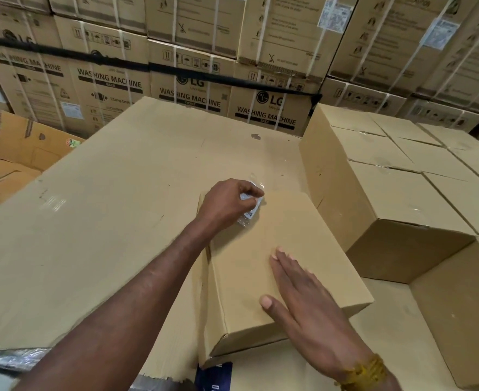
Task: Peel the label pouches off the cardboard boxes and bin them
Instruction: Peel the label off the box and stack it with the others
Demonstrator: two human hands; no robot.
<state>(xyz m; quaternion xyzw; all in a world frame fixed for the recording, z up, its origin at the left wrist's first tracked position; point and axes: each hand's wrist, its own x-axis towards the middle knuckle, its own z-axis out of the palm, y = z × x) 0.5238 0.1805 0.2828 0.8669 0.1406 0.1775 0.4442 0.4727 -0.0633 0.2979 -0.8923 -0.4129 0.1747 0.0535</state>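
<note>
A small cardboard box lies in front of me on a big flat cardboard sheet. My left hand grips a crumpled clear label pouch at the box's far left corner; the pouch is partly hidden by my fingers. My right hand lies flat on the box's top with straight fingers, pressing it down. A yellow band sits on that wrist.
Several sealed cardboard boxes are stacked at the right, close to the small box. A wall of washing machine cartons stands behind. Flattened cardboard lies at the left. Plastic wrap shows at the lower left edge.
</note>
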